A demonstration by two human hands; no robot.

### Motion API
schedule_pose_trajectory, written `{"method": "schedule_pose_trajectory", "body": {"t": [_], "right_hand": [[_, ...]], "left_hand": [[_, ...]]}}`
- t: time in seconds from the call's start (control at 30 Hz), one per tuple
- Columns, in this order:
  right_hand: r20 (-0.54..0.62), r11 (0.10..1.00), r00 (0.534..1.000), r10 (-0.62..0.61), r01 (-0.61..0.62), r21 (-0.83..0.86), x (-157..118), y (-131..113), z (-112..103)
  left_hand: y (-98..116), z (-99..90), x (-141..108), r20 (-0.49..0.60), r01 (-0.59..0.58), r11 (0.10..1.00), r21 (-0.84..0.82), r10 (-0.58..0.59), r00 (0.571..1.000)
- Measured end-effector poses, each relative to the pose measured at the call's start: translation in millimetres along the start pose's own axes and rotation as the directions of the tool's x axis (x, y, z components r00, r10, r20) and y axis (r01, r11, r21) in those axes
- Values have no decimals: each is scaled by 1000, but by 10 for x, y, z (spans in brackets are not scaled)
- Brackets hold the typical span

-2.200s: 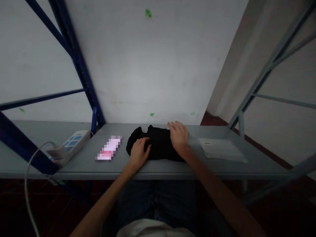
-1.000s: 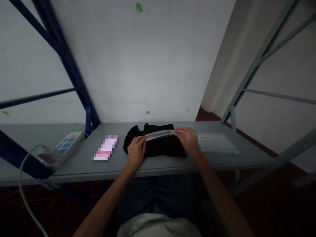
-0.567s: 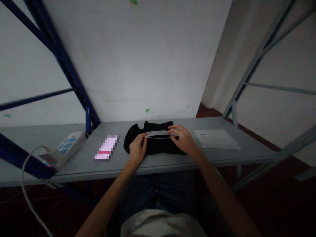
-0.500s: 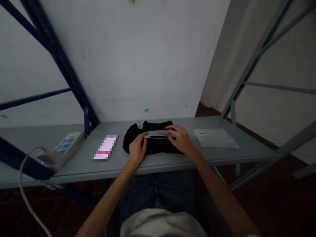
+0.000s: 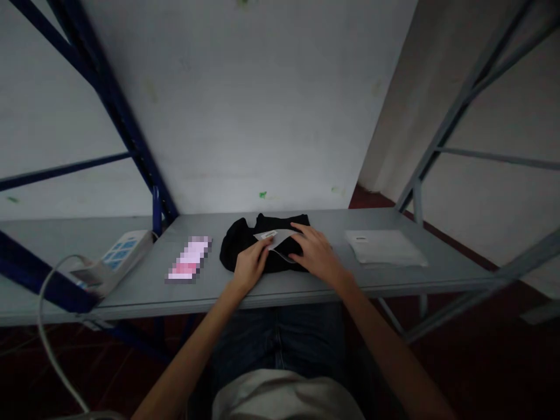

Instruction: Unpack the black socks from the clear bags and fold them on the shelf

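A black folded cloth item [image 5: 236,248], perhaps a garment, lies on the grey tabletop beneath both hands. Above it is a thin white sheet [image 5: 280,237], bent and curling, with a small printed barcode-like label on its upper left part. My left hand [image 5: 251,265] is closed, its thumb and fingers pinching the sheet near the label. The fingers of my right hand [image 5: 318,254] grip the sheet's right side, their tips partly covering it. I cannot tell whether the label is stuck flat or partly lifted.
A white flat packet [image 5: 385,247] with a small label lies to the right. To the left are a pixelated phone-like object [image 5: 189,260] and a white power strip [image 5: 125,254] with a cable [image 5: 42,315]. Blue metal posts [image 5: 118,111] frame the left side.
The white sheet was stretched as a narrow strip between my hands; now it is tilted and bent, showing its label. My left hand has moved slightly right, closer to the right hand.
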State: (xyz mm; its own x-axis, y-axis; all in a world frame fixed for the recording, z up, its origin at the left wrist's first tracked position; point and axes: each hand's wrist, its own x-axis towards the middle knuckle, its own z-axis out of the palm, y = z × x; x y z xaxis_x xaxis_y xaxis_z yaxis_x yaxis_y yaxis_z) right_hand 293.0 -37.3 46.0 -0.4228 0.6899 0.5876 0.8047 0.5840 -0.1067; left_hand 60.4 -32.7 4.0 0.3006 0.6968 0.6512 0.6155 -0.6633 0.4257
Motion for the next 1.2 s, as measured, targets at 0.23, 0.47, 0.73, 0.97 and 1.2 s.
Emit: {"method": "schedule_pose_trajectory", "body": {"t": [0.23,0.47,0.73,0.97,1.2], "right_hand": [[97,1000,995,18,-16,-25,-54,-41,33],[-71,999,997,34,-35,-5,-18,-78,165],[-299,937,953,43,65,344,59,-190,-195],[-500,822,830,247,94,562,74,-190,-420],[-427,841,802,418,-162,517,74,257,-84]], "left_hand": [[36,-6,-5,64,-127,992,25,126,990],[6,12,-20,20,-129,992,9,129,991],[-1,13,-12,-147,47,999,3,-46,988],[-110,-20,33,-446,323,946,-16,-295,845],[-248,-82,80,-600,437,872,-220,-474,644]]}}
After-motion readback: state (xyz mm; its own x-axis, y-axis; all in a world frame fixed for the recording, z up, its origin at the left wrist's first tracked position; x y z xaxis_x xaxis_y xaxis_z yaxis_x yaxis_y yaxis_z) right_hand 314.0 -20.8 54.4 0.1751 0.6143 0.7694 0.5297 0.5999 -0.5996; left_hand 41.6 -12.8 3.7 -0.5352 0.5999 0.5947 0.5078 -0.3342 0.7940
